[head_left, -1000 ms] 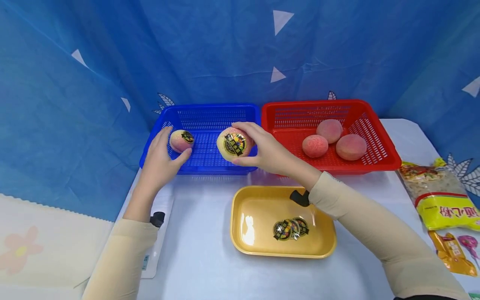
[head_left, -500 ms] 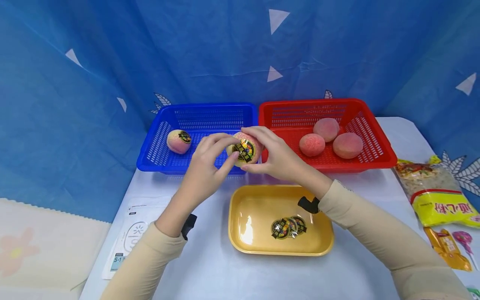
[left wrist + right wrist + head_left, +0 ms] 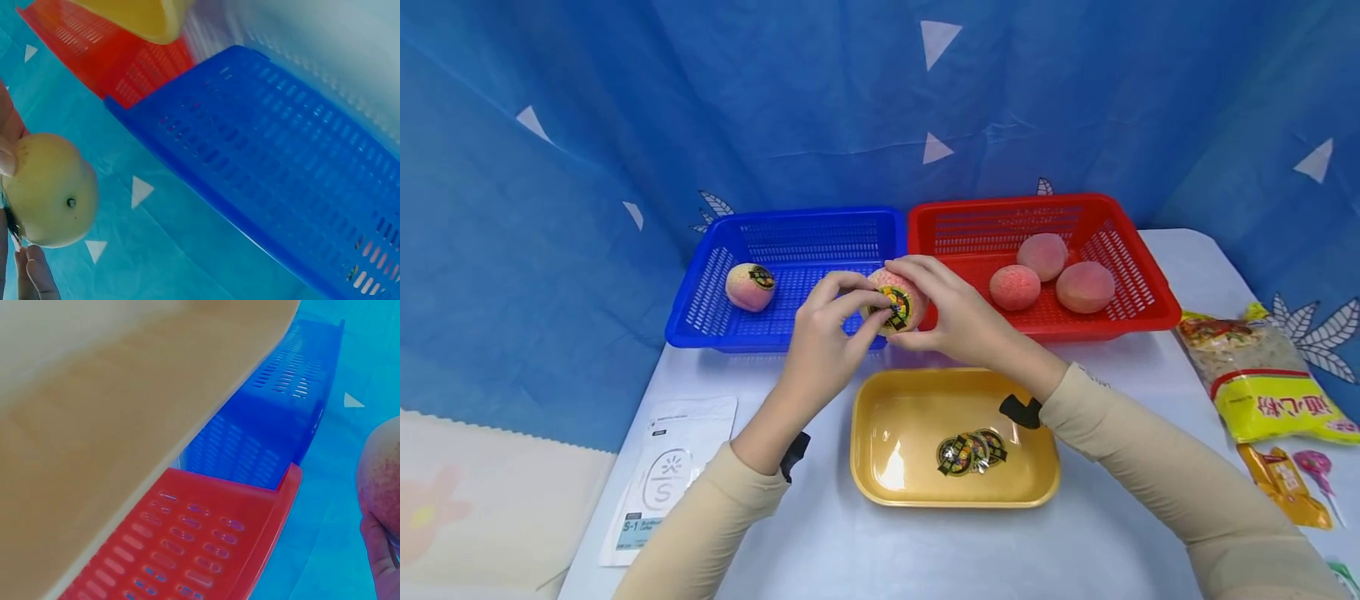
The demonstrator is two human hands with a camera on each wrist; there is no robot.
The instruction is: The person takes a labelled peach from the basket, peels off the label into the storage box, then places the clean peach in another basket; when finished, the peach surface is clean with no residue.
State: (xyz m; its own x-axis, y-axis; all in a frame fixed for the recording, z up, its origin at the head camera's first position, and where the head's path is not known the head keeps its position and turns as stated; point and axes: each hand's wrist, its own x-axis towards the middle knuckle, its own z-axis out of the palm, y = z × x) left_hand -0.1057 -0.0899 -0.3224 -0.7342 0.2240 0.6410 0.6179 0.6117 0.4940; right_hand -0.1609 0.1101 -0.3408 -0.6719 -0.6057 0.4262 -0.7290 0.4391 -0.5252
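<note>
My right hand (image 3: pixel 958 312) grips a pink and yellow peach (image 3: pixel 917 302) where the two baskets meet. A round black and gold sticker (image 3: pixel 898 307) faces me on it. My left hand (image 3: pixel 827 333) reaches in from the left, its thumb and fingertips pinching at the sticker's left edge. The left wrist view shows the peach's pale yellow side (image 3: pixel 53 187), with fingers above and below. Another peach (image 3: pixel 750 287) with a similar sticker lies in the blue basket (image 3: pixel 730 340). Several round stickers (image 3: pixel 972 452) overlap in the golden tray (image 3: pixel 955 500).
The red basket (image 3: pixel 1045 325) at the back right holds three peaches (image 3: pixel 1085 287) without visible stickers. A noodle bag (image 3: pixel 1270 375), a gold wrapped snack (image 3: pixel 1285 485) and a lollipop (image 3: pixel 1312 462) lie at the right. A white pouch (image 3: pixel 666 475) lies at the left.
My left hand has left the peach in the blue basket and come right to the held peach, its fingertips closing at the sticker. My right hand has turned that peach slightly.
</note>
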